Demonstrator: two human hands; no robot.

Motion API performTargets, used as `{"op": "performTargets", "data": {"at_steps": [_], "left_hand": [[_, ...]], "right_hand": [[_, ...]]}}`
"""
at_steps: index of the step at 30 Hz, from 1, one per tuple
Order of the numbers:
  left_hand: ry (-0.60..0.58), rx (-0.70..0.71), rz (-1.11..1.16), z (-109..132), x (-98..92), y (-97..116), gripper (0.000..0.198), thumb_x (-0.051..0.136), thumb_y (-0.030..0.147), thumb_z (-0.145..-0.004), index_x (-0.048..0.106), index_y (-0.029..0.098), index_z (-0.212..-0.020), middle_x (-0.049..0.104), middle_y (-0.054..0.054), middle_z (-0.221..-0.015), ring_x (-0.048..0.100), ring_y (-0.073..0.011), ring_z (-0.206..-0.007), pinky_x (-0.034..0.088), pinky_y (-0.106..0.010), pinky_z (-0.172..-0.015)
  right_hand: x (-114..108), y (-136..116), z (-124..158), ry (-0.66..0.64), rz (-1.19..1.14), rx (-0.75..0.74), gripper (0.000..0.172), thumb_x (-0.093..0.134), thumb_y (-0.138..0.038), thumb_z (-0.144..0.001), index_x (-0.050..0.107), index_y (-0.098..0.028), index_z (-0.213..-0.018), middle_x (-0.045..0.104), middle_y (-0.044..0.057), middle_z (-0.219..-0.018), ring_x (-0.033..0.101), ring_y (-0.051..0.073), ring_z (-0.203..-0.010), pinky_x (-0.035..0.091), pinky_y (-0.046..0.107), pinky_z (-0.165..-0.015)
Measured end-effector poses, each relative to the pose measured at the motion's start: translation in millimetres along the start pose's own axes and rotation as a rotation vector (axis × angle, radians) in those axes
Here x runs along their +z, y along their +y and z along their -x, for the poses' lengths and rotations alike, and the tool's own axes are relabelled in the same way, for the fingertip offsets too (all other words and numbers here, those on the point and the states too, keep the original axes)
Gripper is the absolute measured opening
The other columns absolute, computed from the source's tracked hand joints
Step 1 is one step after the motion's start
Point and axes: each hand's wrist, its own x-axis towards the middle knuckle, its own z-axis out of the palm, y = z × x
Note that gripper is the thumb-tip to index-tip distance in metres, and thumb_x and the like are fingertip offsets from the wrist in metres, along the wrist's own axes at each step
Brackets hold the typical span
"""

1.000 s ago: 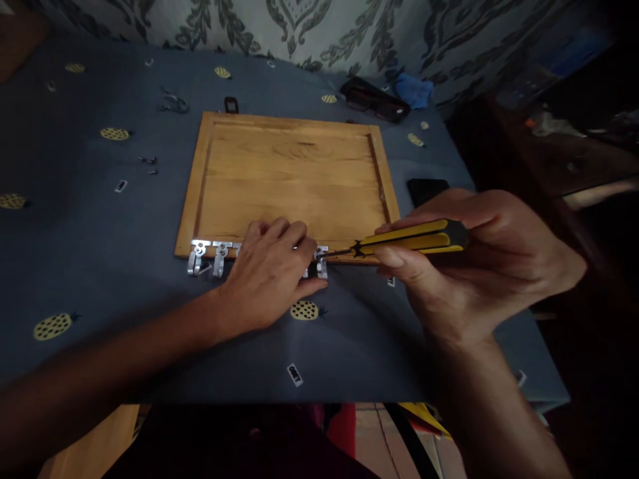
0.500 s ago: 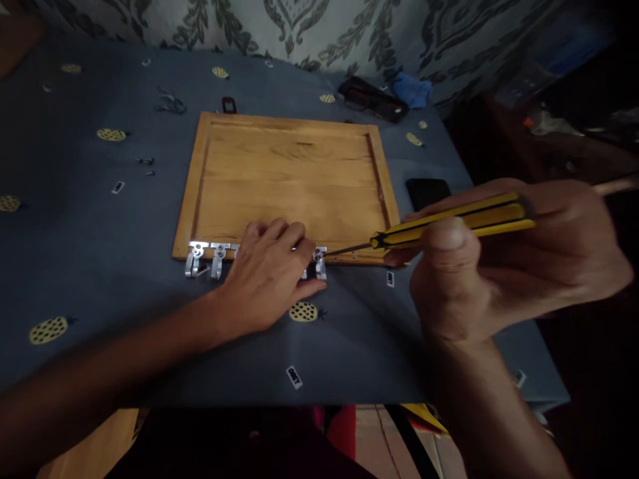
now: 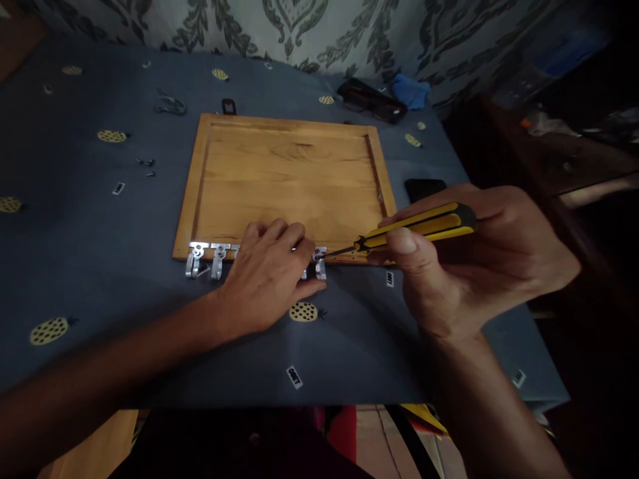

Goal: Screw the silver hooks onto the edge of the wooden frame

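A framed wooden board [image 3: 289, 179] lies on the table, a metal hook rail [image 3: 200, 250] along its near edge. My left hand [image 3: 267, 276] is closed over the middle of that rail, pressing it against the board and hiding several of its hooks. In my right hand [image 3: 464, 266] is a screwdriver [image 3: 419, 225] with a yellow and black handle. Its shaft slants down to the left, and the tip meets the rail's right end by the last hook [image 3: 320, 267]. Any screw head under the tip is too small to make out.
Loose screws [image 3: 146, 162] lie left of the board, with a clear twisted item [image 3: 170, 103] behind them. Eyeglasses with a dark case [image 3: 372, 100] and a blue cloth [image 3: 412, 91] sit at the back right. A dark flat object [image 3: 424, 189] is beyond my right hand.
My right hand and the screwdriver's handle have shifted left, toward the board, with the tip still at the rail's right end. My left hand has stayed in place.
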Motion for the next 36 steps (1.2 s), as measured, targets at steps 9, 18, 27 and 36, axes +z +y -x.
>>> {"op": "performTargets", "data": {"at_steps": [9, 18, 27, 36], "left_hand": [[0.009, -0.001, -0.006, -1, 0.8, 1, 0.036, 0.073, 0.048, -0.09, 0.069, 0.015, -0.104, 0.067, -0.01, -0.104, 0.061, -0.0298, -0.104, 0.044, -0.042, -0.086], [-0.018, -0.022, 0.002, -1, 0.8, 0, 0.039, 0.073, 0.049, -0.089, 0.07, 0.015, -0.108, 0.067, -0.009, -0.107, 0.061, -0.0313, -0.106, 0.044, -0.044, -0.086], [-0.034, -0.036, 0.029, -1, 0.6, 1, 0.039, 0.073, 0.048, -0.089, 0.07, 0.016, -0.11, 0.067, -0.009, -0.108, 0.06, -0.0321, -0.108, 0.044, -0.046, -0.088], [-0.046, -0.04, 0.014, -2, 0.6, 1, 0.04, 0.072, 0.049, -0.09, 0.07, 0.016, -0.111, 0.067, -0.009, -0.108, 0.06, -0.032, -0.108, 0.044, -0.046, -0.088]], "right_hand": [[-2, 0, -1, -0.059, -0.047, 0.01, 0.012, 0.079, -0.018, -0.08, 0.072, -0.025, -0.086, 0.069, 0.0, -0.071, 0.065, 0.019, -0.063, 0.048, 0.032, -0.049], [-11, -1, 0, -0.136, 0.025, 0.09, 0.015, 0.075, -0.018, -0.085, 0.077, -0.028, -0.096, 0.071, -0.002, -0.081, 0.066, 0.016, -0.068, 0.053, 0.033, -0.056], [-19, 3, -12, -0.398, -0.228, 0.164, 0.01, 0.078, -0.024, -0.087, 0.08, -0.028, -0.096, 0.078, -0.001, -0.098, 0.069, 0.014, -0.087, 0.059, 0.027, -0.063], [-10, -3, -4, -0.247, -0.017, 0.145, 0.018, 0.083, -0.033, -0.082, 0.068, -0.027, -0.076, 0.069, -0.002, -0.076, 0.055, 0.015, -0.059, 0.041, 0.035, -0.047]]}}
